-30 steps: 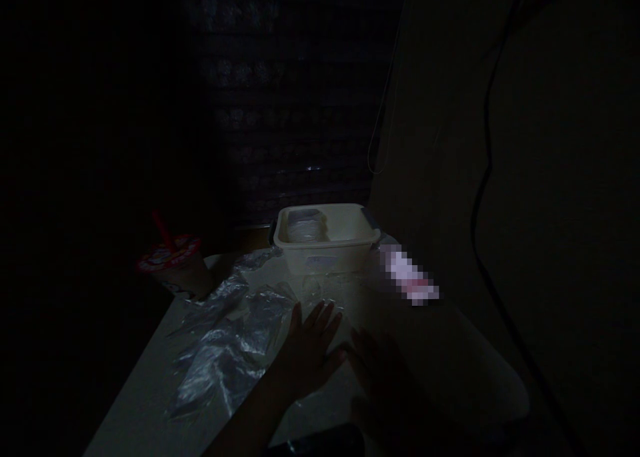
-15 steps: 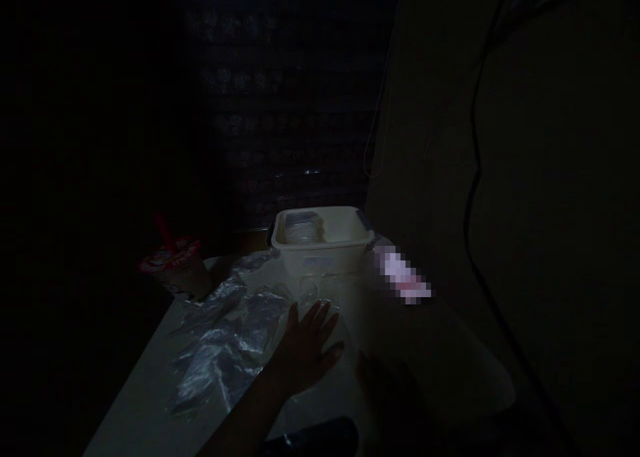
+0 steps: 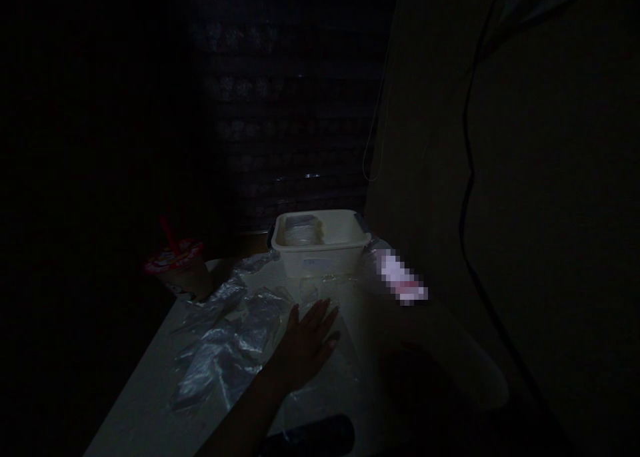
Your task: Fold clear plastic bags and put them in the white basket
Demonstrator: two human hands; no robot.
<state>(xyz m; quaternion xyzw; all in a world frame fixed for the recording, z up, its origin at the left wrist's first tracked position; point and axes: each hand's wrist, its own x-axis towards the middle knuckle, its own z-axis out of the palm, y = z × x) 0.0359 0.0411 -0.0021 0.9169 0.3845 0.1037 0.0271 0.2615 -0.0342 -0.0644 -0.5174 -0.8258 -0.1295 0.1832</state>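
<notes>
The scene is very dark. My left hand [image 3: 306,342] lies flat with fingers spread on a clear plastic sheet on the pale table [image 3: 150,404]. Crumpled clear plastic bags [image 3: 227,350] lie just left of it. My right hand [image 3: 420,377] is only a dim shape in shadow to the right, low over the table; its fingers cannot be made out. A white plastic tub [image 3: 320,247] with clear stacked items inside stands beyond the hands.
A drink cup with a red lid and straw [image 3: 176,265] stands at the table's far left. A blurred white and pink object [image 3: 400,278] lies right of the tub. A dark object [image 3: 310,437] sits at the near edge. A cable [image 3: 470,177] hangs on the right.
My left hand stayed flat on the plastic. My right hand slid right and sank into shadow, so its outline is fainter now.
</notes>
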